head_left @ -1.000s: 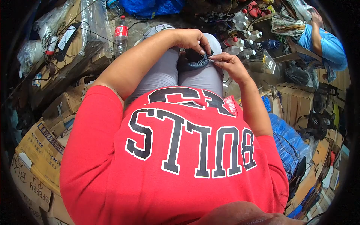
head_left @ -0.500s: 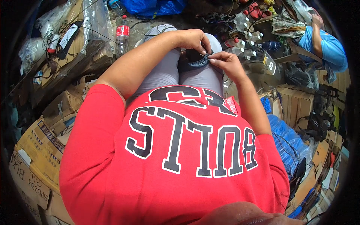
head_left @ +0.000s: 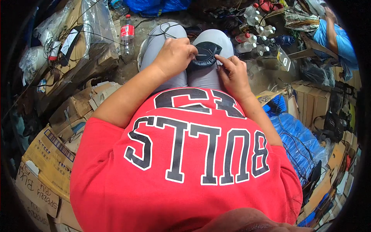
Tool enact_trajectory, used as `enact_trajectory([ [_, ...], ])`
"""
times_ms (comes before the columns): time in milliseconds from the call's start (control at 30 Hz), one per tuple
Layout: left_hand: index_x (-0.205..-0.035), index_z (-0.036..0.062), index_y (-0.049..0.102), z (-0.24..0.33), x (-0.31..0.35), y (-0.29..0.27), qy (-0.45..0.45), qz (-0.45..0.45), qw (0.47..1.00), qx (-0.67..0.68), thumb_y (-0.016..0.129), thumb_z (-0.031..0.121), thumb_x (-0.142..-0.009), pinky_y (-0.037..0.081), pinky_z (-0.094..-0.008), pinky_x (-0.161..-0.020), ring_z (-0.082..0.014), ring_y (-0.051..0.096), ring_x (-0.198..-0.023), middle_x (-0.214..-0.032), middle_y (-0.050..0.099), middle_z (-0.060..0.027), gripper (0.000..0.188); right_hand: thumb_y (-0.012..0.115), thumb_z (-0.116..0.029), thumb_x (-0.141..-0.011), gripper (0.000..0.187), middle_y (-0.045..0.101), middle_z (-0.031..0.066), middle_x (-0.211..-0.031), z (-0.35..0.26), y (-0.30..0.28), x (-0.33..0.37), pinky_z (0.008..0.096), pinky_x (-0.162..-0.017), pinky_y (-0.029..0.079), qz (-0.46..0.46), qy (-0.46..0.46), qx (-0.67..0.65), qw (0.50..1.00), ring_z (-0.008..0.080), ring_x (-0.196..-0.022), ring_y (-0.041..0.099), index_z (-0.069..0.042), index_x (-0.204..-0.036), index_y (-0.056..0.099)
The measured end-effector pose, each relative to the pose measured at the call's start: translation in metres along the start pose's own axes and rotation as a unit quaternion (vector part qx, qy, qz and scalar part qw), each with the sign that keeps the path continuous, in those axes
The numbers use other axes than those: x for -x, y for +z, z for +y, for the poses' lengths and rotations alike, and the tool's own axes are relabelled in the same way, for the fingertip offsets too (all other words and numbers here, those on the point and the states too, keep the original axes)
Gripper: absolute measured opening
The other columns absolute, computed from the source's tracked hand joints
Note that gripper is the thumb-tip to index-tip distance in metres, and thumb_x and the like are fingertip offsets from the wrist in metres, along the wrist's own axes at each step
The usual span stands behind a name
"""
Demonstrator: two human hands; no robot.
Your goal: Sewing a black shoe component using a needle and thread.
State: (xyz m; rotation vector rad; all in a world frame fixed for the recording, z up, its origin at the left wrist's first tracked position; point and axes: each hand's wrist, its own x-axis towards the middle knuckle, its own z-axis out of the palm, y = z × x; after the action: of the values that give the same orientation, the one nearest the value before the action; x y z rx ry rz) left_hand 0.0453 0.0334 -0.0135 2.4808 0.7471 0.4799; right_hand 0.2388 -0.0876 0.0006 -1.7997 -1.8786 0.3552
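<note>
A small dark leather piece with a gathered, puckered edge (head_left: 205,63), like a shoe upper, rests on my right thigh. My left hand (head_left: 174,55) is closed in a pinch at its left side. From those fingertips a thin pale needle (head_left: 201,55) points across the dark leather. My right hand (head_left: 235,75) pinches the right end of the puckered edge between thumb and forefinger. A dark thread (head_left: 167,29) lies in loops over my left knee, beside the left hand.
Several capped plastic bottles (head_left: 247,47) stand ahead to the right, and a red-labelled bottle (head_left: 126,34) stands ahead left. At far right is a person in a blue shirt (head_left: 340,42). Cardboard boxes (head_left: 46,158) lie left; a blue plastic-wrapped bundle (head_left: 297,143) lies right.
My left hand has drawn back left and toward me, off the leather's top edge. More of the dark leather shows. My right hand has lowered slightly, still at the puckered edge.
</note>
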Motion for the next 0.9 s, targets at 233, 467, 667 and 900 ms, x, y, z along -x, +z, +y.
enact_trajectory([
  [233, -0.086, 0.0116, 0.070, -0.002, -0.005, 0.007, -0.009, 0.032, 0.979, 0.203, 0.069, 0.003, -0.069, 0.042, -0.0322, -0.065, -0.0200, 0.054, -0.069, -0.069, 0.053, -0.0051, 0.018, 0.060, -0.004, -0.080, 0.029, 0.051, 0.0059, -0.077, 0.014, -0.004, -0.003, 0.0290, -0.068, 0.043, -0.065, 0.116, -0.151, 0.980, 0.0185, -0.072, 0.052, -0.015, -0.106, 0.066],
  [467, -0.086, 0.0167, 0.072, -0.019, -0.018, 0.009, 0.049, 0.047, 0.992, 0.108, 0.069, 0.006, -0.070, 0.040, -0.0331, -0.068, -0.0208, 0.050, -0.074, -0.072, 0.051, -0.0027, 0.020, 0.054, -0.006, -0.086, 0.025, 0.048, 0.0044, -0.085, 0.031, -0.016, -0.021, 0.0253, -0.074, 0.042, -0.152, 0.174, -0.232, 0.945, 0.0143, -0.080, 0.049, -0.016, -0.105, 0.068],
  [667, -0.085, 0.0217, 0.072, -0.019, -0.020, 0.011, 0.040, 0.030, 0.996, 0.080, 0.069, 0.008, -0.071, 0.038, -0.0342, -0.072, -0.0208, 0.049, -0.079, -0.075, 0.051, -0.0013, 0.020, 0.051, 0.002, -0.081, 0.033, 0.049, 0.0050, -0.091, 0.037, -0.018, -0.025, 0.0250, -0.078, 0.042, -0.169, 0.159, -0.225, 0.946, 0.0148, -0.083, 0.050, -0.014, -0.104, 0.068],
  [900, -0.085, 0.0241, 0.072, -0.018, -0.023, 0.012, 0.031, 0.012, 0.997, 0.066, 0.068, 0.011, -0.072, 0.036, -0.0339, -0.075, -0.0201, 0.049, -0.082, -0.075, 0.050, 0.0000, 0.019, 0.051, 0.004, -0.078, 0.034, 0.050, 0.0044, -0.091, 0.037, -0.019, -0.030, 0.0243, -0.080, 0.042, -0.178, 0.160, -0.230, 0.943, 0.0144, -0.086, 0.051, -0.013, -0.101, 0.069],
])
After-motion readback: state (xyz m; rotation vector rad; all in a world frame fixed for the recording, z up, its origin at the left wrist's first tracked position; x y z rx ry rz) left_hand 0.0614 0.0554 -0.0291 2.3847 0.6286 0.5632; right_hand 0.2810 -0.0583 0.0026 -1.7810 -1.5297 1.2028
